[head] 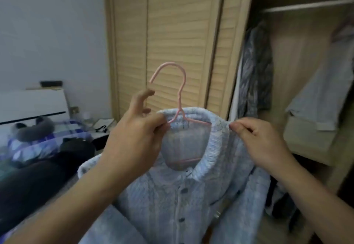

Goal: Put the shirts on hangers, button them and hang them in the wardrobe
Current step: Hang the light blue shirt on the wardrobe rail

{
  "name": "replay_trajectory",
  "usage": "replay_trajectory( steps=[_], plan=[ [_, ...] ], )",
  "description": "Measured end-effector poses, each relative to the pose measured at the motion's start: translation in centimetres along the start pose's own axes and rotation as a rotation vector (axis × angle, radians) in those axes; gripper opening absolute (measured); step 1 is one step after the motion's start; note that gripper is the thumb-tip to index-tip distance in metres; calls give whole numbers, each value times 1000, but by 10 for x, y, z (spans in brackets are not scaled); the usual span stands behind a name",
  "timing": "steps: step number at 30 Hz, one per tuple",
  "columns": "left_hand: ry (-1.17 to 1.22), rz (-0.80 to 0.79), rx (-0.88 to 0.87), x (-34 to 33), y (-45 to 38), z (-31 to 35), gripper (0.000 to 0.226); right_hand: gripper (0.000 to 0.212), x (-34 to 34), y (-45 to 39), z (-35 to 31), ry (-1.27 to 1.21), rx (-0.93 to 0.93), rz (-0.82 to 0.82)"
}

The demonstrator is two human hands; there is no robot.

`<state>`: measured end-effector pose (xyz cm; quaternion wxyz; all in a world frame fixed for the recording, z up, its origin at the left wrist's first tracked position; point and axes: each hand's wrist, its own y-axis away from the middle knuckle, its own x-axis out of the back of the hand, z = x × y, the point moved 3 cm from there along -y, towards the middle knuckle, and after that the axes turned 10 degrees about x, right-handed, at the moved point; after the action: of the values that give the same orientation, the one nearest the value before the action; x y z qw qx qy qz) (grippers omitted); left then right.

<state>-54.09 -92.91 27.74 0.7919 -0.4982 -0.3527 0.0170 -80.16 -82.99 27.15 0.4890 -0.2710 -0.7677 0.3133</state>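
Observation:
A light blue shirt [191, 195] with dark buttons hangs on a pink wire hanger [180, 90], held up in front of me. The hanger's hook rises above the collar. My left hand [134, 138] pinches the collar's left edge together with the hanger's shoulder wire, index finger lifted. My right hand [260, 142] pinches the collar's right side. Several buttons down the front look fastened. The open wardrobe [298, 67] lies to the right, with a rail [306, 7] near the top.
Closed slatted wardrobe doors [172, 42] stand straight ahead. Dark patterned clothes [254, 67] and a pale garment [325, 94] hang inside the open section. A bed [38, 142] with dark clothes, a checked blanket and a grey pillow is on the left.

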Motion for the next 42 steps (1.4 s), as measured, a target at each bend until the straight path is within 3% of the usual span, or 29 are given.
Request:
replay_trajectory(
  steps=[5, 10, 14, 16, 18, 20, 23, 25, 27, 30, 32, 34, 36, 39, 40, 42],
  plan=[
    [45, 64, -167, -24, -34, 70, 23, 43, 73, 6, 41, 61, -163, -131],
    [11, 159, -292, -58, -108, 122, 36, 44, 122, 6, 68, 239, 25, -197],
    [317, -124, -286, -100, -165, 137, 47, 39, 183, -10, 125, 433, 24, 80],
    [177, -217, -184, -139, -171, 115, 40, 36, 217, -17, 164, 462, 22, 154],
    [116, -291, 6, -181, -162, 92, 30, 37, 243, -22, 202, 478, 22, 147],
    [116, -362, 157, -219, -154, 82, 38, 44, 257, -28, 233, 493, 54, 76],
    [-77, -455, 118, -262, -160, 90, 31, 48, 268, -35, 266, 601, 142, -42],
    [-215, -460, 70, -281, -176, 92, 31, 52, 279, -36, 286, 614, 145, -36],
    [-239, -330, 97, -294, -196, 99, 35, 59, 291, -33, 306, 586, 97, 1],
    [225, -61, 84, -313, -204, 159, 54, 59, 298, -28, 327, 533, 36, -4],
    [379, -116, -101, -328, -198, 226, 50, 58, 295, -29, 332, 547, 22, -37],
    [316, -144, -218, -351, -203, 271, 39, 61, 299, -39, 333, 564, -26, -57],
    [283, -150, -134, -381, -234, 283, 37, 61, 309, -51, 335, 493, -174, -167],
    [376, -220, -103, -421, -292, 288, 30, 42, 315, -62, 333, 146, -441, -422],
    [452, -229, -119, -430, -311, 294, 27, 38, 315, -67, 330, 9, -498, -400],
    [581, -259, -181, -450, -349, 312, 22, 36, 316, -88, 330, -132, -550, -194]
  ],
)
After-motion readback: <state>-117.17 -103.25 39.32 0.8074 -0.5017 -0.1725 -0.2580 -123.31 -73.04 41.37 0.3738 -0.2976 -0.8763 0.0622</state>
